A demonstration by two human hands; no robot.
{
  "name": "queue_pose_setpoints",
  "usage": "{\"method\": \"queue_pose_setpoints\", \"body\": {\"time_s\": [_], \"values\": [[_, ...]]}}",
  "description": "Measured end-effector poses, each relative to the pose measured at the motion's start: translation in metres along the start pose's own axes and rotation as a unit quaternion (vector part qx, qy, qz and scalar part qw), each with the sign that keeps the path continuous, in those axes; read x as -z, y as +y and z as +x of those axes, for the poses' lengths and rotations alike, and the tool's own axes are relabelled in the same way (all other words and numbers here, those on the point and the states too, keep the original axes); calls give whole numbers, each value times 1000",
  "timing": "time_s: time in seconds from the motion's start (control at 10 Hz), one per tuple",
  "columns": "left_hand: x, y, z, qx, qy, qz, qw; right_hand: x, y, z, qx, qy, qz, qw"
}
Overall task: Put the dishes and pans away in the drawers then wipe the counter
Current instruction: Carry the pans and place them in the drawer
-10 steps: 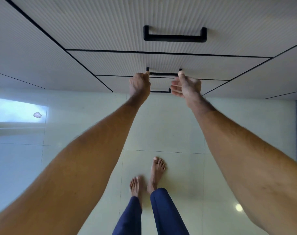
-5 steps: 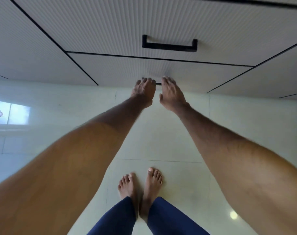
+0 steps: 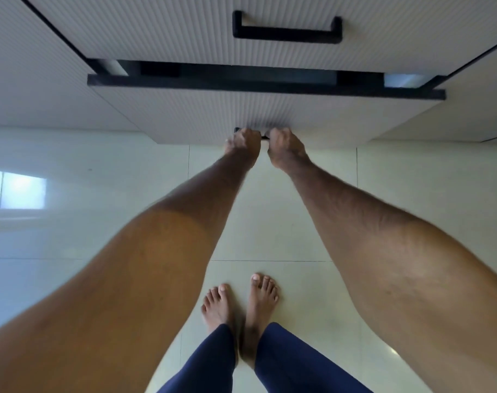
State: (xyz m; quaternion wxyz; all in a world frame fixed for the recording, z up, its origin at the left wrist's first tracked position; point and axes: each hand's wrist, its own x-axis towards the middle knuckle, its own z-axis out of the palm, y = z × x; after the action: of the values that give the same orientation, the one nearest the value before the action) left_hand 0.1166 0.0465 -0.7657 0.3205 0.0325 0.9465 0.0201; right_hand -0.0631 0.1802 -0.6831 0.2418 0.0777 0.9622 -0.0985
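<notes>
Gripping the black handle (image 3: pixel 264 138) at centre frame with the left hand (image 3: pixel 243 141), fingers curled over the bar; clasping the same bar just to the right with the right hand (image 3: pixel 285 146). Belonging to the lower drawer (image 3: pixel 270 112), standing partly out, dark gap along its top edge.

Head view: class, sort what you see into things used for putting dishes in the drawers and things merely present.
In use: open drawer, lower handle, left hand, right hand, both gripping it.
Merely present: upper handle, floor tiles, bare feet.
</notes>
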Motion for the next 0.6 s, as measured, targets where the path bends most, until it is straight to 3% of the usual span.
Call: {"method": "queue_pose_setpoints", "body": {"time_s": [0.1,0.2,0.3,0.5,0.6], "values": [[-184,-7,-59,38,-2,57,998,-9,6,-24,3,-7,-12,1000],[-256,-34,-46,-2,1,59,998,-38,16,-70,-4,-12,-23,1000],[-242,-59,-58,-29,-15,74,997,-58,22,-107,3,-34,-27,999],[-34,-28,-60,-139,50,89,985,-99,30,-188,-11,-73,-26,997],[19,-12,-84,-135,-15,42,990,-122,31,-228,-20,-91,-30,995]]}}
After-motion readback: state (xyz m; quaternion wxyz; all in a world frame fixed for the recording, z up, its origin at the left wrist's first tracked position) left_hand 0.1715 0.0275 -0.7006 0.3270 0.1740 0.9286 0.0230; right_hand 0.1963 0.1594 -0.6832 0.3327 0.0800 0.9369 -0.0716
